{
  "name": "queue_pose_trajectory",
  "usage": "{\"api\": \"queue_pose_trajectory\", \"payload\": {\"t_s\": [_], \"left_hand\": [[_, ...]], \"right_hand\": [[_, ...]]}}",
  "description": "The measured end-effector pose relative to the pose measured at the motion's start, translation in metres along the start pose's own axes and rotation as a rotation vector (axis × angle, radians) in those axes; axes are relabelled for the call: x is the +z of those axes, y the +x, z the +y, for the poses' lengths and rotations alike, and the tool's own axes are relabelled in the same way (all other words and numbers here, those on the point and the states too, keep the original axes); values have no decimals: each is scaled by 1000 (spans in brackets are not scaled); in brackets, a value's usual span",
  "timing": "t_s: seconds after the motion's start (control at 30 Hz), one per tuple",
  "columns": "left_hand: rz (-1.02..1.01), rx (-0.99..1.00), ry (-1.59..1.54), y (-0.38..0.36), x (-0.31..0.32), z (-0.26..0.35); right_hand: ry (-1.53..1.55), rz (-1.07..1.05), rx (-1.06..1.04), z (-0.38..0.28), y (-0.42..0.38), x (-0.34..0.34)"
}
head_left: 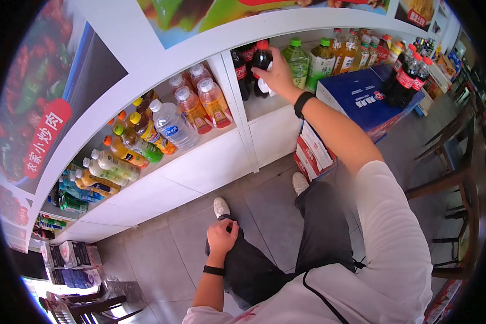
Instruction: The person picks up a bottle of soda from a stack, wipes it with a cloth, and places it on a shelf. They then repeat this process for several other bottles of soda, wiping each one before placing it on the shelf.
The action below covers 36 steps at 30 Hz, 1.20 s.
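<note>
My right hand (278,75) reaches into the shelf at the top centre, its fingers round a dark cola bottle (262,58) with a red cap. Something white, perhaps a cloth, shows under the palm by that bottle. Another cola bottle (238,70) stands just left of it, and a green-capped bottle (296,62) is close on the right. Low in the view, my left hand (222,236) is near my knee with its fingers curled; a small dark thing shows between thumb and fingers, too small to name.
A blue carton (356,97) bears several cola bottles (407,83) at the right, with a red and white box (312,154) below it. The left shelf holds a large water bottle (174,125) and several drinks. Wooden chairs (443,186) stand far right. Stacked packs (73,256) lie lower left.
</note>
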<state>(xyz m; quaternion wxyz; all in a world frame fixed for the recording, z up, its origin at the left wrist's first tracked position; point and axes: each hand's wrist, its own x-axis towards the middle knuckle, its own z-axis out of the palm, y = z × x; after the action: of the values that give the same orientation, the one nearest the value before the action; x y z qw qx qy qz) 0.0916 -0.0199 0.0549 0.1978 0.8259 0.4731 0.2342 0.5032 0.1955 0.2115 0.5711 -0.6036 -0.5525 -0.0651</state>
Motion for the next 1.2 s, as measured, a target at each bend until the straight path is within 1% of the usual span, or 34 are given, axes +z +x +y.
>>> {"api": "queue_pose_trajectory", "payload": {"t_s": [0.03,0.07,0.17,0.2,0.3,0.33,0.43,0.5,0.53,0.63,0.67,0.77,0.8,0.87,0.97,1.0,1.03,1.1,1.2], "left_hand": [[-12,-6,-10,1,0,0],[-26,-13,-20,1,-1,0],[-43,-34,-29,3,-2,0],[-46,-41,-29,3,-2,0],[-22,-20,-22,4,-3,0],[-23,-18,-24,4,-3,-1],[-29,-21,-33,3,0,-1],[-32,-23,-28,4,-2,0],[-31,-27,-27,4,-1,0],[-36,-36,-18,4,-1,0],[-40,-38,-16,4,-1,0],[-37,-26,-5,5,-1,3],[-32,-17,-2,6,-1,4],[-41,-27,0,6,0,4],[-20,-17,8,5,4,3],[-9,-6,9,5,5,2],[-5,-10,16,4,5,2],[0,-5,15,4,3,5],[1,-6,10,1,5,3]], "right_hand": [[-10,17,7,5,7,9],[-33,53,-42,16,15,20],[-39,61,19,34,34,39],[38,36,21,39,41,40],[63,16,-55,46,45,42],[30,-7,-6,45,42,40],[405,-218,131,53,26,35],[171,-245,94,59,3,35],[92,-326,276,61,0,36],[-2,-248,298,64,-7,41],[-6,-285,310,66,-5,43],[-24,-279,239,86,-2,55],[-57,-307,214,83,0,52],[-128,-364,167,78,4,44],[-245,-392,254,42,-12,30],[-139,-340,206,47,-23,31],[-118,-320,167,34,-35,18],[26,-348,154,-8,-55,-33],[-36,-94,-151,-31,-61,-116]]}}
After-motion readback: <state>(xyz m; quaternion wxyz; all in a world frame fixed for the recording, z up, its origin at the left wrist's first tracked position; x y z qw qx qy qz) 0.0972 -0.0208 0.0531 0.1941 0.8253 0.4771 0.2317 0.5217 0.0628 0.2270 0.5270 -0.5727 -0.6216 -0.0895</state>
